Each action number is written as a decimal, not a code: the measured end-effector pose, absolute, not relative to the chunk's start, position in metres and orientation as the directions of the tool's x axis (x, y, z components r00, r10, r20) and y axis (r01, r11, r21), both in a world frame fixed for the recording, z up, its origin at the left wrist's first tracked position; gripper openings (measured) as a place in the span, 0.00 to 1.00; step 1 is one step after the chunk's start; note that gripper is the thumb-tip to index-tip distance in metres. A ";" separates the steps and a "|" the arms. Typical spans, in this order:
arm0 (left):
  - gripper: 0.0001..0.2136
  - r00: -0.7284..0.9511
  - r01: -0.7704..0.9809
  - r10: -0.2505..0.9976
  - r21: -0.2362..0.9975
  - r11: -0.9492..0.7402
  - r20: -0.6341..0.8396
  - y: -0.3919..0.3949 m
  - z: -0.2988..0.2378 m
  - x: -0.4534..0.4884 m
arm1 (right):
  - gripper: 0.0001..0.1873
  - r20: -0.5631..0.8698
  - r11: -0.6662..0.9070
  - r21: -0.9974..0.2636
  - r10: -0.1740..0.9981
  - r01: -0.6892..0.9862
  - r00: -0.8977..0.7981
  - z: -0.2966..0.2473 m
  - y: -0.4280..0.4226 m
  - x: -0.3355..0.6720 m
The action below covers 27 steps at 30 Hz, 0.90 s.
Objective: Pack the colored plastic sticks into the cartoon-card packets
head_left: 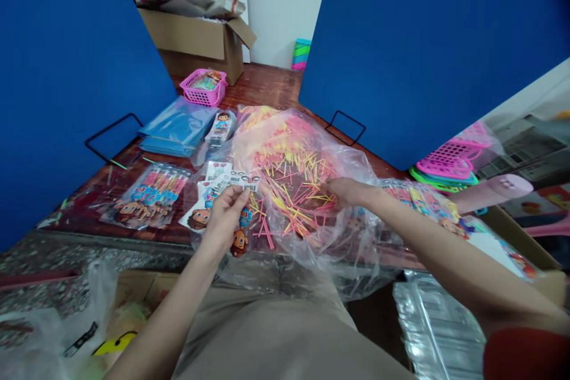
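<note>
My left hand [229, 211] is closed, thumb and fingers pinching the top of a clear printed packet [239, 240] with a cartoon head at its lower end. Beside it lie several loose printed packets [198, 217] with the same cartoon. To the right, a large clear plastic bag [351, 166] lies spread open around a heap of thin pink and yellow sticks [296, 190]. My right hand [342, 191] reaches into the heap's right side, its fingers curled together on some sticks. Its fingertips are partly hidden, so how many it holds cannot be told.
Filled packets [154, 193] lie stacked at the left. Behind them are blue plastic sheets [178, 124], a bundle of printed packets [220, 127] and a pink basket [205, 88]. A cardboard box [191, 35] stands at the back. Blue panels [423, 41] flank the table; more filled packets [414, 199] lie right.
</note>
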<state>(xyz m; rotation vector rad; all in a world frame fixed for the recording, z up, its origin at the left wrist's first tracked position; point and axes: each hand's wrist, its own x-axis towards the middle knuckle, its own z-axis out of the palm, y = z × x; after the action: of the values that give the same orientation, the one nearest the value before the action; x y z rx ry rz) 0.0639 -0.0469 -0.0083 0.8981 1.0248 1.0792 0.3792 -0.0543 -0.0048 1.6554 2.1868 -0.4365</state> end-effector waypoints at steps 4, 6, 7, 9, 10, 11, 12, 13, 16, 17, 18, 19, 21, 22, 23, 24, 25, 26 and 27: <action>0.17 0.141 -0.266 0.962 0.927 0.264 -0.234 -0.048 -0.012 0.067 | 0.31 -0.433 0.270 -0.020 0.865 0.963 -0.252 -0.007 -0.063 0.372; 0.17 0.150 -0.266 0.957 0.922 0.282 -0.249 -0.049 -0.012 0.068 | 0.27 -0.430 0.284 -0.089 0.853 0.955 -0.295 -0.006 -0.062 0.374; 0.17 0.153 -0.267 0.955 0.920 0.286 -0.253 -0.049 -0.012 0.068 | 0.25 -0.433 0.285 -0.126 0.846 0.950 -0.311 -0.006 -0.061 0.376; 0.17 0.153 -0.276 0.955 0.917 0.287 -0.253 -0.049 -0.012 0.069 | 0.23 -0.444 0.272 -0.174 0.836 0.946 -0.322 -0.005 -0.058 0.382; 0.18 0.151 -0.283 0.956 0.915 0.287 -0.253 -0.049 -0.012 0.069 | 0.22 -0.448 0.263 -0.182 0.835 0.947 -0.318 -0.004 -0.056 0.384; 0.18 0.150 -0.289 0.956 0.913 0.287 -0.253 -0.048 -0.012 0.069 | 0.22 -0.455 0.257 -0.184 0.833 0.949 -0.314 -0.004 -0.055 0.386; 0.18 0.147 -0.293 0.957 0.913 0.285 -0.251 -0.048 -0.012 0.069 | 0.22 -0.463 0.255 -0.183 0.830 0.949 -0.312 -0.003 -0.053 0.387; 0.18 0.146 -0.295 0.957 0.913 0.283 -0.250 -0.048 -0.012 0.069 | 0.21 -0.472 0.258 -0.181 0.824 0.949 -0.314 -0.002 -0.052 0.387; 0.18 0.148 -0.294 0.959 0.915 0.277 -0.242 -0.048 -0.013 0.069 | 0.21 -0.504 0.303 -0.152 0.795 0.941 -0.338 -0.002 -0.051 0.382; 0.17 0.151 -0.293 0.958 0.915 0.278 -0.243 -0.049 -0.014 0.069 | 0.22 -0.516 0.324 -0.131 0.785 0.937 -0.344 -0.003 -0.051 0.379; 0.18 0.154 -0.291 0.957 0.914 0.283 -0.247 -0.049 -0.014 0.069 | 0.23 -0.521 0.345 -0.101 0.780 0.933 -0.345 -0.004 -0.051 0.377; 0.18 0.158 -0.288 0.954 0.913 0.290 -0.254 -0.050 -0.015 0.069 | 0.24 -0.518 0.365 -0.066 0.783 0.929 -0.345 -0.006 -0.052 0.374; 0.18 0.162 -0.280 0.951 0.911 0.302 -0.265 -0.050 -0.017 0.069 | 0.24 -0.495 0.395 0.009 0.800 0.919 -0.339 -0.010 -0.055 0.370; 0.18 0.164 -0.277 0.949 0.911 0.306 -0.269 -0.050 -0.018 0.069 | 0.23 -0.480 0.409 0.040 0.808 0.912 -0.342 -0.012 -0.056 0.369; 0.18 0.166 -0.276 0.948 0.910 0.308 -0.271 -0.050 -0.019 0.070 | 0.23 -0.467 0.426 0.063 0.812 0.902 -0.351 -0.014 -0.058 0.368; 0.18 0.167 -0.277 0.948 0.909 0.310 -0.272 -0.050 -0.020 0.070 | 0.22 -0.456 0.443 0.080 0.813 0.893 -0.362 -0.016 -0.059 0.368; 0.18 0.169 -0.279 0.947 0.908 0.312 -0.274 -0.050 -0.021 0.071 | 0.22 -0.447 0.455 0.095 0.814 0.885 -0.371 -0.018 -0.060 0.367; 0.19 0.169 -0.280 0.947 0.908 0.313 -0.274 -0.050 -0.021 0.071 | 0.20 -0.435 0.462 0.106 0.818 0.880 -0.377 -0.020 -0.061 0.367; 0.19 0.165 -0.280 0.948 0.909 0.310 -0.272 -0.049 -0.021 0.072 | 0.19 -0.422 0.461 0.113 0.824 0.880 -0.378 -0.022 -0.061 0.368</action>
<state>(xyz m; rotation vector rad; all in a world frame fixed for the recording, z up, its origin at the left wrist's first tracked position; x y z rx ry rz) 0.0724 -0.0492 -0.0213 0.8274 1.0261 1.0344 0.3675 -0.0611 -0.0219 1.4279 2.2948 -0.1807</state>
